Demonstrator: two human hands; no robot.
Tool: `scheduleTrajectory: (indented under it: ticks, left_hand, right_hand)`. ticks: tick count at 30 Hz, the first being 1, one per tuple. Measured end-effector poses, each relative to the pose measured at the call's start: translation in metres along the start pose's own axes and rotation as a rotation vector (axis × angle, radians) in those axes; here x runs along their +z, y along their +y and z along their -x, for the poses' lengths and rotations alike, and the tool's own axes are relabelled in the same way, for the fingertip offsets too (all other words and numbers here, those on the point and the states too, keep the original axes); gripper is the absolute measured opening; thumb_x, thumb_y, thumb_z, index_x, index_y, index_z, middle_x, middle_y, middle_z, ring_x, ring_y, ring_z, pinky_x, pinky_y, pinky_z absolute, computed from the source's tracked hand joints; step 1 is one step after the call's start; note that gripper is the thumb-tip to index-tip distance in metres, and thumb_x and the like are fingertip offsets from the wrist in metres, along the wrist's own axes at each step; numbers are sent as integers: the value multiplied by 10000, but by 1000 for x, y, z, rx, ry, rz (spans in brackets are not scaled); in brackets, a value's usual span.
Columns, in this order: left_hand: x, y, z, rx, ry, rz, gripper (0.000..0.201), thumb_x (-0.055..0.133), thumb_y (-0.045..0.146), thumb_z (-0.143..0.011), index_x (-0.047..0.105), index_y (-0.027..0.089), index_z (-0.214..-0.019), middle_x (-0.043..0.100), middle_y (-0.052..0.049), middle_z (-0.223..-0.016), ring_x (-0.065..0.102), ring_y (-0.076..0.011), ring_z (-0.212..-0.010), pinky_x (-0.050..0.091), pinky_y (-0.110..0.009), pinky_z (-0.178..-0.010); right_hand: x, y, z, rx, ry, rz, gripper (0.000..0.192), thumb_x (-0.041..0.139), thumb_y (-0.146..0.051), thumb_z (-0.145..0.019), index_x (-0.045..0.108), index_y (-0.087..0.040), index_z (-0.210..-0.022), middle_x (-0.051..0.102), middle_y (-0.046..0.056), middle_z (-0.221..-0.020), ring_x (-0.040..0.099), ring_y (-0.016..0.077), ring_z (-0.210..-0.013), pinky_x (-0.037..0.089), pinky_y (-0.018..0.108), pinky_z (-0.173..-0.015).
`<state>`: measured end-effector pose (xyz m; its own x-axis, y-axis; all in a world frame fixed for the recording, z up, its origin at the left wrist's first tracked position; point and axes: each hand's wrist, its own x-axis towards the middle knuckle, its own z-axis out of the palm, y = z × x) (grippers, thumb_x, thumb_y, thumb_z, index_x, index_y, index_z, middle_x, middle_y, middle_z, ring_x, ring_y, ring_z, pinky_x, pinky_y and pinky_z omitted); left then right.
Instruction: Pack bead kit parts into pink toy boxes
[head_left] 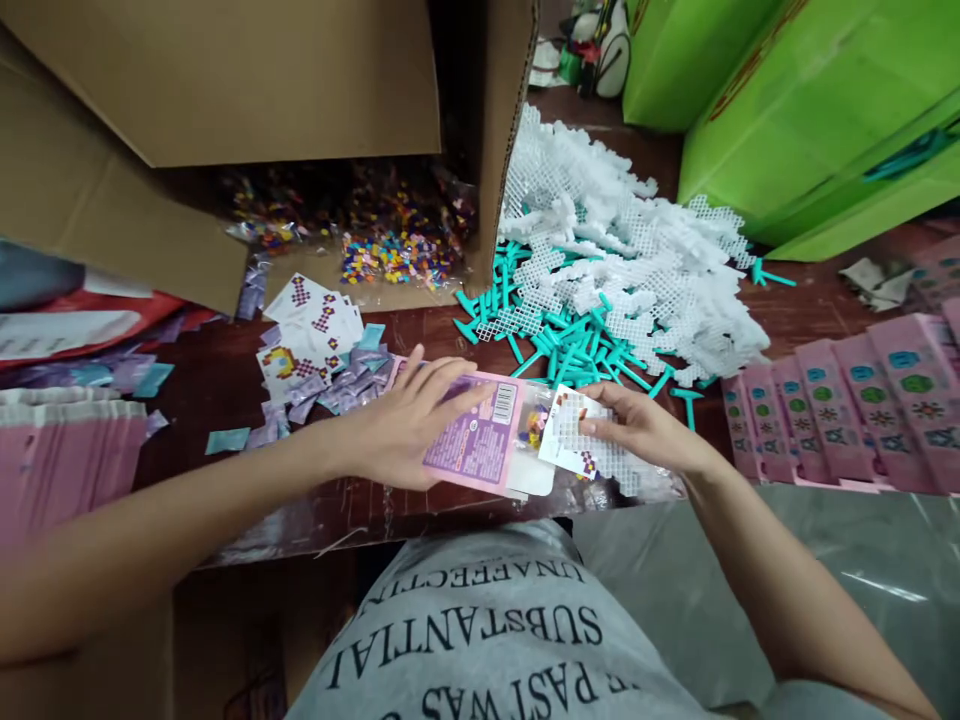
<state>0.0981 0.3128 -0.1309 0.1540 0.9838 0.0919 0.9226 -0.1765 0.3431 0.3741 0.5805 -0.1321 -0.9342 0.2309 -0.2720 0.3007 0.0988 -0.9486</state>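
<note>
My left hand (397, 425) grips a pink and purple cardboard box (474, 440) lying flat near the table's front edge, its fingers across the printed side. The box's open end faces right. A small clear bag of coloured beads (534, 425) shows at that opening. Between thumb and fingers, my right hand (641, 422) pinches a white printed card (556, 445) together with a white plastic grid sheet (619, 468). The card's left edge is right at the box's mouth, overlapping the bead bag. How far my left fingers reach under the box is hidden.
Behind my hands lie turquoise hammer-shaped plastic pieces (570, 345) and a heap of white grids (637, 260). A carton (300, 80) holds bead bags. Printed cards (300, 345) and purple sachets (352, 385) lie left. Pink boxes (847, 400) stand right, flattened ones (67, 460) left.
</note>
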Motion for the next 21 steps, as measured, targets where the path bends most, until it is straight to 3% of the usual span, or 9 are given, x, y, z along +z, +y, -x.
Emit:
scheduleTrajectory:
  ticks: [4, 7, 9, 14, 16, 18, 21]
  left_hand:
    - [10, 20, 30, -100, 172, -7, 1239, 867, 339, -678, 175, 281, -1705, 312, -237, -1676, 334, -524, -1554, 97, -843, -1271]
    - [20, 35, 44, -170, 285, -32, 1247, 866, 363, -704, 145, 268, -1718, 316, -245, -1648, 345, -522, -1546, 98, -842, -1274]
    - [29, 46, 46, -204, 358, -70, 1254, 868, 332, -692, 152, 263, -1719, 300, -250, -1649, 348, -530, -1538, 92, -846, -1272]
    - [55, 74, 29, -317, 601, -104, 1307, 905, 300, -680, 132, 275, -1734, 211, -251, -1679, 316, -551, -1545, 125, -855, -1264]
    - [64, 83, 27, -392, 689, -34, 1391, 940, 308, -658, 73, 285, -1746, 161, -251, -1694, 260, -560, -1575, 185, -855, -1253]
    - [74, 88, 35, -457, 752, 69, 1501, 975, 297, -592, 22, 295, -1751, 117, -244, -1707, 208, -555, -1602, 265, -828, -1247]
    - [92, 89, 66, -493, 877, 192, 1629, 1022, 372, -491, -7, 314, -1753, 146, -229, -1702, 232, -536, -1600, 346, -776, -1243]
  right_hand:
    - [-12, -39, -14, -86, -91, 244, 448, 750, -546, -961, 693, -224, -1268, 749, 64, -1224, 714, 216, -1090, 593, 389, -978]
    - [-9, -66, -23, -112, -125, 413, 470, 705, -593, -977, 670, -210, -1247, 765, 66, -1163, 740, 224, -1024, 615, 378, -903]
    - [4, -84, -28, -158, -129, 607, 423, 692, -540, -999, 665, -210, -1261, 772, 71, -1158, 750, 231, -1008, 614, 373, -868]
    - [60, -145, -31, -393, -162, 1128, 296, 665, -305, -1038, 669, -199, -1314, 737, 104, -1251, 753, 245, -1005, 608, 370, -810]
    - [73, -174, -26, -519, -82, 1228, 336, 669, -325, -1036, 654, -178, -1338, 735, 122, -1230, 751, 270, -991, 614, 387, -760]
    - [73, -197, -23, -692, 73, 1212, 416, 682, -421, -1033, 632, -224, -1396, 733, 109, -1254, 742, 296, -1056, 627, 428, -818]
    - [70, -200, -44, -857, 297, 1067, 401, 689, -501, -1024, 646, -316, -1378, 743, 65, -1262, 730, 292, -1118, 615, 462, -945]
